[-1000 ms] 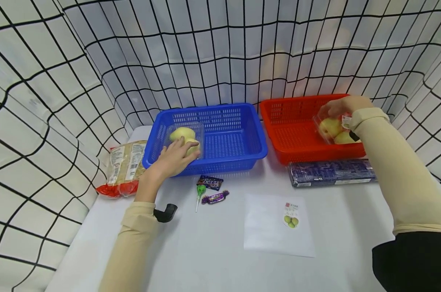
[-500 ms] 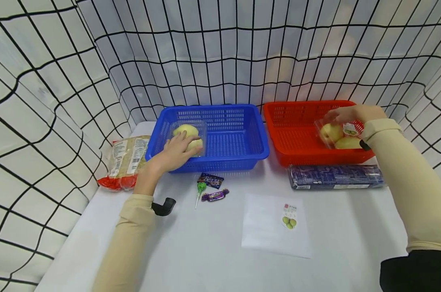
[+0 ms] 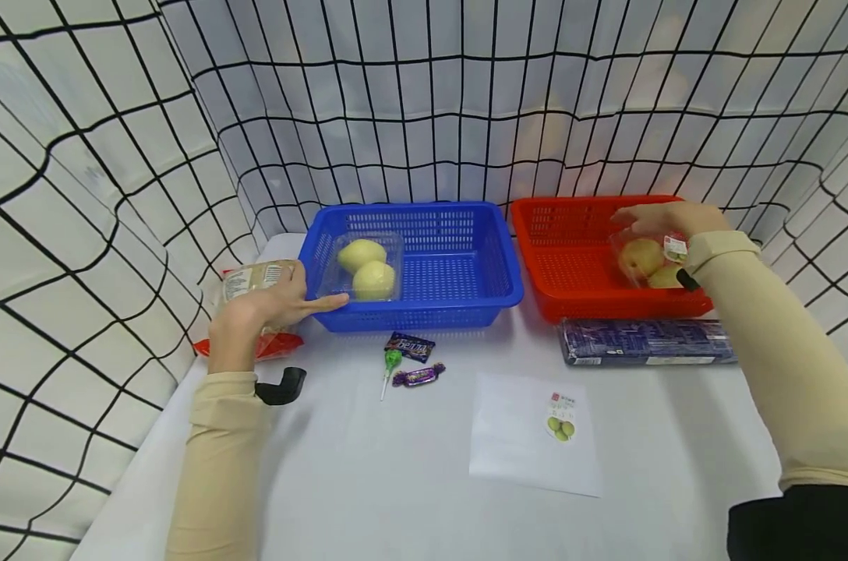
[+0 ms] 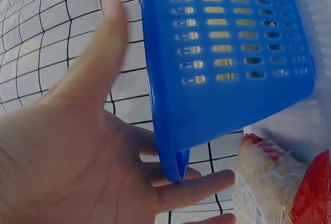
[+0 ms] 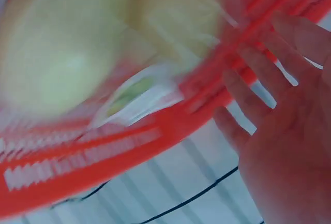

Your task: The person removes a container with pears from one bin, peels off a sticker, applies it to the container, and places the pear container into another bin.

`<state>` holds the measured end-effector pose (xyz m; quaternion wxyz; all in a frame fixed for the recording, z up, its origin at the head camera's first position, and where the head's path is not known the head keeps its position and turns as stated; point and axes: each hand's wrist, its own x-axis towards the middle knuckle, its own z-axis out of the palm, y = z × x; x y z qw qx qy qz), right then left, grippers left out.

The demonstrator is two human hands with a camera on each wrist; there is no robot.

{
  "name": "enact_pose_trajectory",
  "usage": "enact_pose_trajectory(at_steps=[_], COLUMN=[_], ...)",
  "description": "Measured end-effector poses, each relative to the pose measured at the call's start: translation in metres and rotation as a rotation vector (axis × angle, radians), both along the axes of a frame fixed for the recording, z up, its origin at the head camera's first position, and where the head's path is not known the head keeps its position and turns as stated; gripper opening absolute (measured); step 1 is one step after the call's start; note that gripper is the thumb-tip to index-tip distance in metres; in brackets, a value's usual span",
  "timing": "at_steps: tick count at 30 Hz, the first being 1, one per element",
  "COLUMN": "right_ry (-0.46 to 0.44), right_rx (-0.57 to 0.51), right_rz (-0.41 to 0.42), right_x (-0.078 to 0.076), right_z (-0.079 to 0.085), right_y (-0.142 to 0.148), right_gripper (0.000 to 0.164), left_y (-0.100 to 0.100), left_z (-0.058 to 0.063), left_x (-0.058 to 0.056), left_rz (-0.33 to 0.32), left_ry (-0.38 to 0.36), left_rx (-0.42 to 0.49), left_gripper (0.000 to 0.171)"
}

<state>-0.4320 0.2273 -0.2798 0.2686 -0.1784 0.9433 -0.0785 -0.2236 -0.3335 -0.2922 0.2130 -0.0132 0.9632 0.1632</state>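
My left fingers [image 4: 196,189], spread wide and holding nothing, sit at the near left corner of the blue basket [image 3: 424,313], its long axis running rightward across the worktop [image 3: 368,467], while my right fingers [image 5: 262,70], also wide, hang just beyond the fruit [image 3: 641,257] in the red basket [image 3: 620,305].

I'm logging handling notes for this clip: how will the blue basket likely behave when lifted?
The blue basket is probably stiff: its walls stand straight. Its perforated sides suggest light plastic. It may dip leftward, since the clear fruit pack sits at that end.
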Motion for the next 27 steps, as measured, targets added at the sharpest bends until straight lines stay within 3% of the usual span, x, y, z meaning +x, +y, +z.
enact_pose_trajectory(at_steps=[6,9,14,21,27], right_ry=[0.084,0.124,0.122,0.109,0.018], right_rx=[-0.264,-0.324,-0.347,-0.217,-0.224], right_rz=[0.044,0.097,0.238,0.395,0.361], right_x=[0.003,0.004,0.0,-0.002,-0.002], right_z=[0.013,0.018,0.022,0.013,-0.001], right_y=[-0.072,-0.121,-0.21,-0.308,-0.348], right_gripper=[0.063,0.061,0.058,0.071,0.083], left_y=[0.006,0.007,0.004,0.003,0.009], left_z=[0.007,0.006,0.0,0.0,0.002], left_x=[-0.001,-0.001,0.001,0.003,0.003], left_rz=[0.042,0.04,0.039,0.045,0.034], left_ry=[-0.042,-0.052,-0.063,-0.058,-0.057], left_rx=[-0.009,-0.003,0.02,0.005,-0.011], left_gripper=[0.124,0.125,0.125,0.126,0.124])
